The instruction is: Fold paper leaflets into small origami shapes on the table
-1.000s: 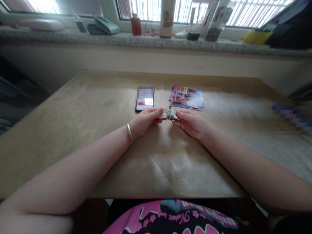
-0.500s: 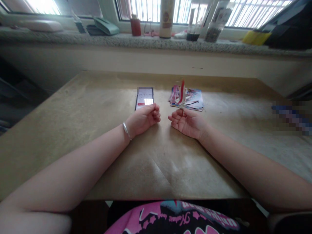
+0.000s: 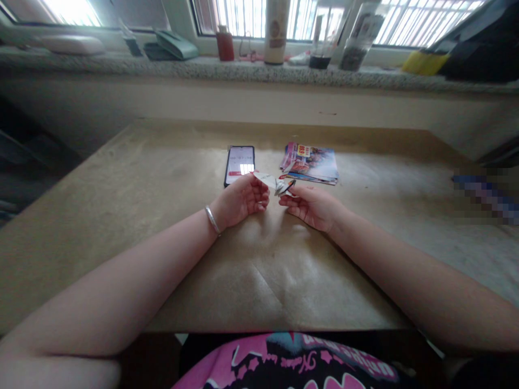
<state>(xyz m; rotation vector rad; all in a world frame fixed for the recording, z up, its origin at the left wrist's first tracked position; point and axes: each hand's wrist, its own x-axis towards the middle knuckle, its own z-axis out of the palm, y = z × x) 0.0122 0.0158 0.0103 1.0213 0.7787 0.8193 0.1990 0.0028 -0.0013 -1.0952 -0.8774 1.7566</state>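
Observation:
A small folded piece of paper [image 3: 266,180], white with some dark and coloured print, stretches between my two hands above the table. My left hand [image 3: 244,201], with a silver bracelet at the wrist, pinches its white pointed end between thumb and finger. At the crumpled-looking, darker end, my right hand [image 3: 310,205] grips it with the fingertips. Just behind my left hand lies a phone [image 3: 240,161] with a lit timer screen. A stack of colourful printed sheets [image 3: 318,162] rests behind my right hand.
The table [image 3: 194,275] has a tan cover. Along the windowsill [image 3: 243,69] stand a red bottle [image 3: 225,44], a tall cream bottle [image 3: 276,32], clear containers and a green case [image 3: 176,44]. A blurred-out blue object [image 3: 486,197] lies at the right.
The folded paper, held upright by my right hand before, is now lowered and turned sideways. My left hand has taken hold of its other end, and more of the printed stack shows.

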